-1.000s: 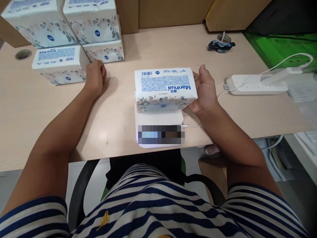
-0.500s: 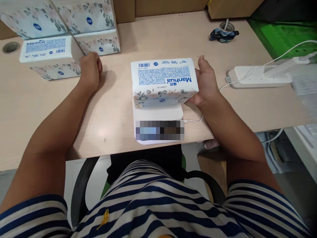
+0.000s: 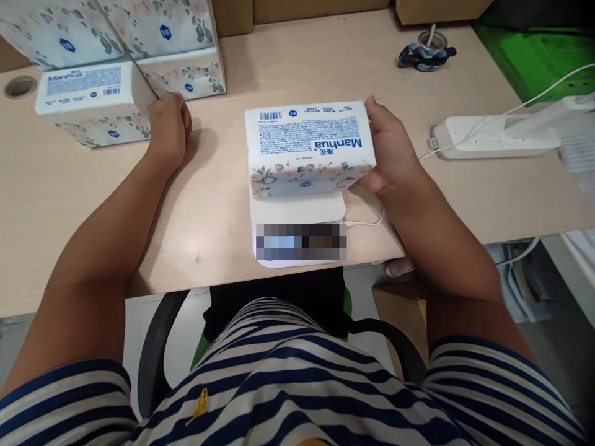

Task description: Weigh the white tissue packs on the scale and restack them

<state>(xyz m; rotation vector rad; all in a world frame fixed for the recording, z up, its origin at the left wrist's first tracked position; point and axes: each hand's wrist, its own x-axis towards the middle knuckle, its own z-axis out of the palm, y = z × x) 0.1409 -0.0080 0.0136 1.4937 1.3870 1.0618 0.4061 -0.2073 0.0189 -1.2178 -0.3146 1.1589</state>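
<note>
**Right hand at a printed pack over a flat white device**

A white, rectangular, soft plastic-wrapped pack (image 3: 304, 136) with blue "Manhua" lettering and floral sides covers the rear of a flat white device with rounded corners (image 3: 297, 210); whether it rests there or is held slightly above, I cannot tell. The right hand (image 3: 393, 145) is partly open, cupped against the pack's right end, thumb by the upper corner, fingertips hidden; how firmly it grips is unclear.

The left hand (image 3: 170, 127) is curled into a loose fist on the pale wood-look desk (image 3: 288, 68), beside a stack of matching floral packs (image 3: 165, 28); contact with them cannot be made out. A thin white cable (image 3: 372, 222) meets the device's right side. Farther right lies a long white power strip (image 3: 493, 142).
</note>
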